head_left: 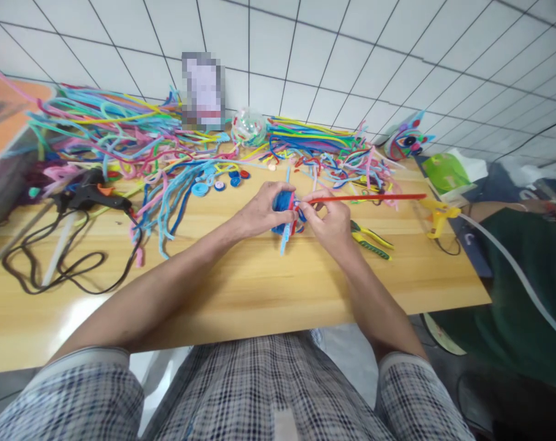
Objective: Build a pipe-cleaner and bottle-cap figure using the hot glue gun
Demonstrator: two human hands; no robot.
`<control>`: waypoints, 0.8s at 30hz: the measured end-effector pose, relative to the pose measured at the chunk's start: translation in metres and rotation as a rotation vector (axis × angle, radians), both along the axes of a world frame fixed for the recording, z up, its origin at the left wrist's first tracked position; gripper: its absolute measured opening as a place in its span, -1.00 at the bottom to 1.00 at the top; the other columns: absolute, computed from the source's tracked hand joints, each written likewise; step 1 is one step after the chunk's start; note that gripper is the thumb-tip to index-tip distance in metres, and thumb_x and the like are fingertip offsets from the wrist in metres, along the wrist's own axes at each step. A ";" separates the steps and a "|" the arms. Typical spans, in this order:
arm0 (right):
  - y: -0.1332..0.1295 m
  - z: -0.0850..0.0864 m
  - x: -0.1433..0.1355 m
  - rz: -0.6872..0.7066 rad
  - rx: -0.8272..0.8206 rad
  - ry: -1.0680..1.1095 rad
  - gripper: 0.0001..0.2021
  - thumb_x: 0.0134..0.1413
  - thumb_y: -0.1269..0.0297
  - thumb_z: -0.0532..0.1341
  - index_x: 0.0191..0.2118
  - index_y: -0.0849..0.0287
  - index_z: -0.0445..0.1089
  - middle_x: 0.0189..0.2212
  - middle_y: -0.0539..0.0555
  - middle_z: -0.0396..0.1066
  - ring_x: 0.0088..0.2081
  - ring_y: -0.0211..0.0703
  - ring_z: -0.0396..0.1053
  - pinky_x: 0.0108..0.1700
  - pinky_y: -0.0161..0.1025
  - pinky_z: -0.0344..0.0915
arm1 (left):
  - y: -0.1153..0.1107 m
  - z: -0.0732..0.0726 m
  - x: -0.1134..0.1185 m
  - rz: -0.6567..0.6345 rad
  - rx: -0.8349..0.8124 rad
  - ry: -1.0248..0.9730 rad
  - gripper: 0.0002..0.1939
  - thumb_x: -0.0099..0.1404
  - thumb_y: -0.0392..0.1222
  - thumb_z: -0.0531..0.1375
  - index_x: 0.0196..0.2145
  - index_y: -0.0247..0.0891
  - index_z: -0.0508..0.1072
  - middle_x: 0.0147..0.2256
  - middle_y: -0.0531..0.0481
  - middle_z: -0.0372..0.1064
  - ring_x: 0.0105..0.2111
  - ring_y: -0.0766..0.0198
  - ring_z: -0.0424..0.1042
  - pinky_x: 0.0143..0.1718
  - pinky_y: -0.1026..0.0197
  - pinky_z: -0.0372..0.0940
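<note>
In the middle of the table, my left hand [259, 211] is closed around a blue coiled pipe-cleaner piece [283, 202] with pink and red bands. A light blue pipe cleaner [285, 240] sticks out of it above and below. My right hand [330, 222] meets it from the right, fingers pinched together on a long red pipe cleaner [374, 197] that reaches straight out to the right. The fingertips hide where the red strand meets the blue piece. Just right of my right wrist lie yellow-and-green pliers [372, 241].
Piles of colored pipe cleaners [117, 122] line the wall. Small coiled discs [219, 185] lie left of my hands. A black glue gun [92, 191] with looped cord rests at left, a yellow one [441, 217] at the right edge. A person's dark green clothing [517, 269] shows at right.
</note>
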State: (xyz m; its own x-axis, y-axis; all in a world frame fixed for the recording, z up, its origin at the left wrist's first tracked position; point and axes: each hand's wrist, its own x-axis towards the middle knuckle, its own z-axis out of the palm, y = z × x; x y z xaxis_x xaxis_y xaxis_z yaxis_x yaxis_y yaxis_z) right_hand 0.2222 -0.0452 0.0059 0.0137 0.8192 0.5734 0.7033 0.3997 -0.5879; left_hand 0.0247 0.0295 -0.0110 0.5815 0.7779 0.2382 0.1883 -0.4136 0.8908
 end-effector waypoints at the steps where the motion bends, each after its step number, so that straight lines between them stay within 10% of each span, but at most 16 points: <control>1: -0.001 0.000 0.001 0.002 0.002 -0.011 -0.98 0.28 0.28 0.29 -0.22 0.03 0.49 -0.33 -0.03 0.60 -0.32 -0.14 0.53 -0.18 -0.18 0.44 | 0.000 0.000 0.000 0.001 0.003 0.013 -0.43 0.14 -0.04 0.40 0.10 -0.16 0.46 0.08 -0.17 0.41 0.17 -0.09 0.40 0.29 -0.18 0.29; 13: -0.018 0.003 -0.004 0.003 0.286 -0.408 -0.87 0.31 0.44 0.25 -0.16 0.03 0.49 -0.34 0.01 0.59 -0.21 -0.05 0.52 -0.08 -0.09 0.34 | -0.003 0.004 0.001 0.022 -0.072 0.027 -0.47 0.15 -0.03 0.35 0.07 -0.16 0.44 0.03 -0.14 0.39 0.15 -0.08 0.40 0.30 -0.23 0.29; 24: -0.018 0.022 -0.002 0.007 -0.016 -0.191 -0.94 0.30 0.25 0.31 -0.23 -0.02 0.56 -0.26 0.02 0.65 -0.14 0.01 0.55 0.03 0.01 0.40 | -0.009 0.005 0.008 0.013 -0.002 -0.019 -0.58 0.16 -0.08 0.37 -0.03 -0.13 0.46 -0.02 -0.13 0.42 0.13 -0.08 0.39 0.28 -0.24 0.30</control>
